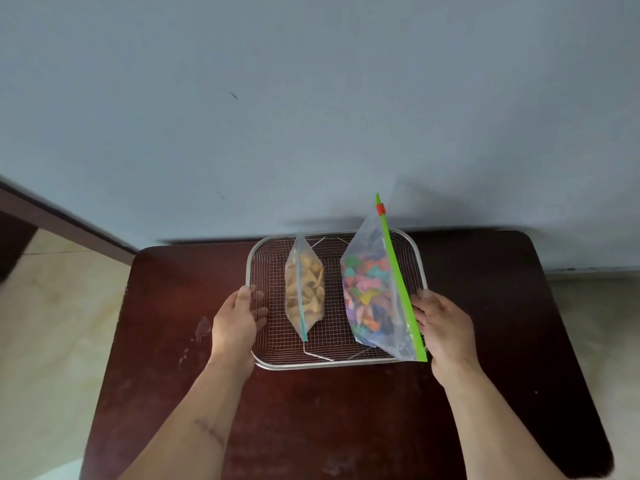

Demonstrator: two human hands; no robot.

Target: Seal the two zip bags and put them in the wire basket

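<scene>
- 2 zip bags, both standing on edge inside the wire basket (250, 268), which sits at the far edge of the dark wooden table (346, 410), against the wall.
- Small bag (304, 292): pale yellow chips, blue zip strip, basket middle-left, standing free, no hand on it.
- Large bag (372, 299): coloured pieces, green zip strip (398, 282) with red slider (381, 209) at the far end, so it looks sealed; leans at the right side.
- Left hand (239, 320): fingers loosely spread, resting at the basket's left rim, gripping nothing.
- Right hand (440, 327): fingertips on the green strip near its close end, steadying the bag; full pinch or not, cannot tell.
- Handling, my read: thin slick film, light loose fill, floppy; contents shift and the bag slumps. Chips are crushable.
- Best hold: the stiff zip strip, not the belly.
</scene>
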